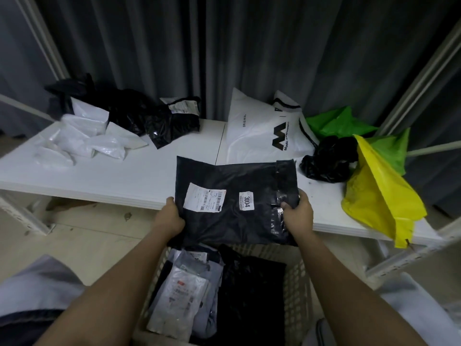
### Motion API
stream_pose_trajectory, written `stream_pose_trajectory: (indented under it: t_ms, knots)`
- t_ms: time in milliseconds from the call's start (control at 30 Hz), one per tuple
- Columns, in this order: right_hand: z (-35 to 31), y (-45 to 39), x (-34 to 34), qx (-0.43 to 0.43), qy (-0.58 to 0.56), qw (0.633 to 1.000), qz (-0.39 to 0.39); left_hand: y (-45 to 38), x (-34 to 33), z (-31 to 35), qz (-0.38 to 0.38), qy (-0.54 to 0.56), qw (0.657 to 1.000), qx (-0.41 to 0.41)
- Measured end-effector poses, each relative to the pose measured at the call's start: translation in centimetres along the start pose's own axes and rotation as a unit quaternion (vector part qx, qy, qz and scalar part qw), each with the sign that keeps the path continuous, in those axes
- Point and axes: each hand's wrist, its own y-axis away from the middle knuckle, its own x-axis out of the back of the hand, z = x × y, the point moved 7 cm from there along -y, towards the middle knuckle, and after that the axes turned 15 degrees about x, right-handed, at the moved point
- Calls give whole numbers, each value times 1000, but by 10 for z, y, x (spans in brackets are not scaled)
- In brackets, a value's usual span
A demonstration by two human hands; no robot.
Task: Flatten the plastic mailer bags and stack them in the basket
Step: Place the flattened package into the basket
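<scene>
Black mailer (232, 198): plastic, slight sheen; labels seemingly paper; basket (303, 283) perforated plastic.

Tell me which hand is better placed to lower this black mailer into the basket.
Neither clearly: the left hand and right hand each grip an edge of the black mailer above the basket. I'd probably keep both on, so it stays flat.

black mailer (232, 178), yellow bag (381, 196)

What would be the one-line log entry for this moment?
step: carry to white plastic basket | held: flat black plastic mailer bag | left hand: grips | right hand: grips
</scene>
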Motion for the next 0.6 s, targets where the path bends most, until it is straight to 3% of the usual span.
stream_pose_trajectory:
  t_ms: [167,400,500,600]
  knots:
    - [-62,0,22,94,-40,994,-49,25,12,0,12,-17,1000,5]
    - [-126,19,40,225,62,961,-151,76,46,53,77,11,985,-155]
    - [-145,28,41,262,142,938,-174,95,46,75,15,46,973,-227]
    - [-163,34,40,297,183,922,-169,110,42,86,-64,136,961,-231]
